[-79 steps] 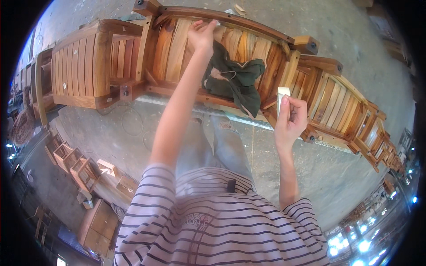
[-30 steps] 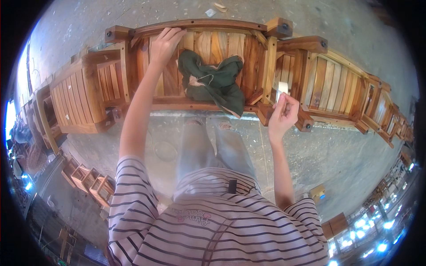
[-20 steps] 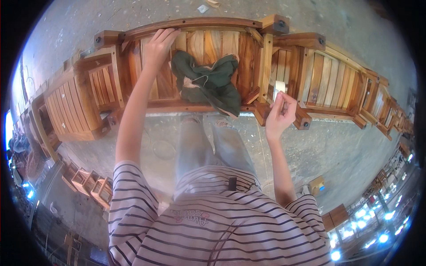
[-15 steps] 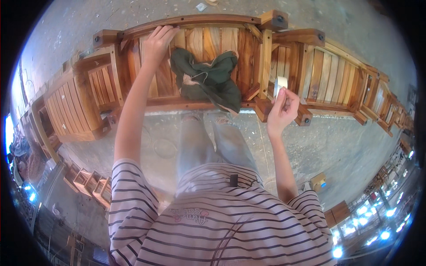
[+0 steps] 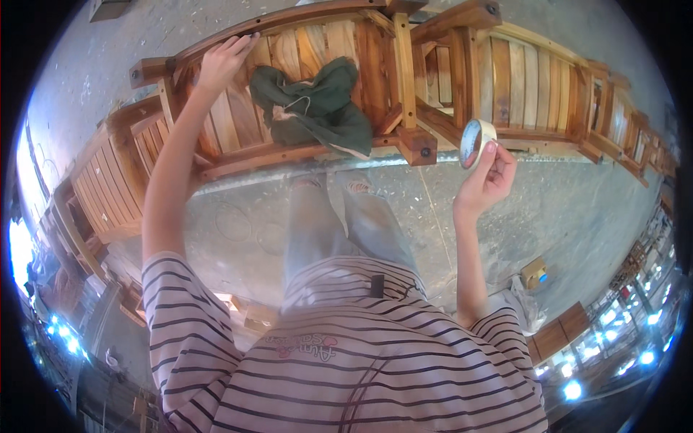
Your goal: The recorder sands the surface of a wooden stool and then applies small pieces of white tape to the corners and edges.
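- A roll of tape [image 5: 476, 142], pale with a dark hollow centre, is pinched edge-on between the fingertips of the right hand [image 5: 488, 180]; the fingers are closed on its rim and the roll stands upright above the palm.
- The roll sits in the air just in front of the near right corner of a slatted wooden chair [image 5: 339, 79], level with the seat's front rail and not touching the wood.
- The left hand [image 5: 220, 61] lies flat on the chair's far left edge, fingers spread along the curved top rail; it holds nothing, only rests on the wood.
- A dark green garment [image 5: 314, 108] lies crumpled in the middle of the seat, between the two hands, with a light drawstring showing on top.
- A second slatted wooden chair [image 5: 548, 86] stands right beside the first, just behind the roll, and another chair [image 5: 108, 187] stands to the left.
- Below the chairs is a grey concrete floor [image 5: 592, 209], where a small cardboard box [image 5: 535, 272] sits near the right arm.
- The person's striped shirt [image 5: 346, 368] and pale trousers [image 5: 339, 224] fill the lower middle of the view.
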`<state>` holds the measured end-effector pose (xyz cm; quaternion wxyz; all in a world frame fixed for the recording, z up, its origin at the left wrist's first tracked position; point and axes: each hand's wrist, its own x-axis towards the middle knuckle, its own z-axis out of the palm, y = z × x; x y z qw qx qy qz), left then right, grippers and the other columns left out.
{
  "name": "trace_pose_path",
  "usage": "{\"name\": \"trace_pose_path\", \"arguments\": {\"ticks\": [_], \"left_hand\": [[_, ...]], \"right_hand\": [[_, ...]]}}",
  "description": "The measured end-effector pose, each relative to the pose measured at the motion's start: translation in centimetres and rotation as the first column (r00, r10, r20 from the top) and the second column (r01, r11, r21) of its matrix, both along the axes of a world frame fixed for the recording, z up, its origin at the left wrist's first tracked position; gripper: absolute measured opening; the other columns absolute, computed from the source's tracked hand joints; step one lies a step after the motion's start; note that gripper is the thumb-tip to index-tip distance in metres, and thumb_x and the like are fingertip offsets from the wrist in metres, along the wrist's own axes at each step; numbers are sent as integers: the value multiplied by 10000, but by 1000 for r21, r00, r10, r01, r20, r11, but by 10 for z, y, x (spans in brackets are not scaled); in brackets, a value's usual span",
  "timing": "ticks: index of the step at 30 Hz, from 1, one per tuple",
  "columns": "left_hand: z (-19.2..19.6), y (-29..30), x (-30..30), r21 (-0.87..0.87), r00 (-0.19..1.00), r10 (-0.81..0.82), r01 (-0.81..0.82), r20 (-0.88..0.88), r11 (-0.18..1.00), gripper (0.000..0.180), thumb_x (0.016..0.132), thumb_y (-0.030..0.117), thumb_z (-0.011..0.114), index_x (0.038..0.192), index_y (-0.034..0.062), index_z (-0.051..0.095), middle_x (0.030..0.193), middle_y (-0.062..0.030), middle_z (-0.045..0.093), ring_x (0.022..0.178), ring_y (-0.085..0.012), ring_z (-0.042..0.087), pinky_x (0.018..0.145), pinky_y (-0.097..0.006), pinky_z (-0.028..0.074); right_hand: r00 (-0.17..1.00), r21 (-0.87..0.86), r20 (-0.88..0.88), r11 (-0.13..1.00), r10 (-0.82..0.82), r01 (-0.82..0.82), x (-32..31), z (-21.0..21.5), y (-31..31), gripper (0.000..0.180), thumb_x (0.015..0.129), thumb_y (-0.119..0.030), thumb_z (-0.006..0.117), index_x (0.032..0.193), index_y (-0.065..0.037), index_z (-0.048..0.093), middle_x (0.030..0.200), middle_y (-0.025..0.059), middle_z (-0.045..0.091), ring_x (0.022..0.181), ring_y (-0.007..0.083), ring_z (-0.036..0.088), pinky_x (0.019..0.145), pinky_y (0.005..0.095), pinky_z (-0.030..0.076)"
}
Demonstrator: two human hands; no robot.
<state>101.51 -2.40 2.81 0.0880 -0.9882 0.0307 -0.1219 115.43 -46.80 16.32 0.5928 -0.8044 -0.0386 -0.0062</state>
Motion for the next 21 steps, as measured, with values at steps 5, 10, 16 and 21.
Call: {"name": "trace_pose_path", "arguments": {"ticks": [5, 10, 16, 21], "left_hand": [[-2, 22, -2, 129, 981, -93, 116, -172, 985, 634, 779, 89, 571, 1405, 130, 476, 1173, 45, 558, 973, -123, 621, 658, -247, 566], [-3, 22, -1, 158, 981, -82, 111, -177, 981, 601, 798, 87, 564, 1393, 130, 488, 1175, 44, 554, 953, -125, 633, 644, -252, 564], [9, 15, -7, 200, 955, 52, 7, -292, 980, 525, 797, 96, 567, 1321, 107, 537, 1200, 9, 580, 913, -162, 667, 637, -299, 570], [52, -101, 16, -257, 775, 390, -561, -497, 787, 339, 848, 438, 637, 951, 120, 697, 881, -57, 706, 938, -256, 665, 776, -441, 524]], "right_hand": [[1000, -5, 7, 1000, -24, 24, -11, -2, -15, 132, 969, -129, 589, 1012, -8, 560, 781, 53, 616, 632, 74, 546, 562, 200, 402], [999, -25, -20, 999, -42, 42, -19, 7, -27, 139, 972, -139, 589, 1000, -5, 563, 779, 54, 613, 631, 78, 543, 572, 206, 408], [1000, -5, -10, 1000, -19, 18, -30, 7, -25, 135, 978, -139, 580, 997, -6, 564, 774, 52, 607, 626, 85, 535, 587, 216, 419], [996, 15, 49, 997, 76, -77, -39, 8, -18, 134, 985, -140, 567, 1020, -11, 559, 767, 58, 604, 642, 91, 542, 598, 226, 429]]}}
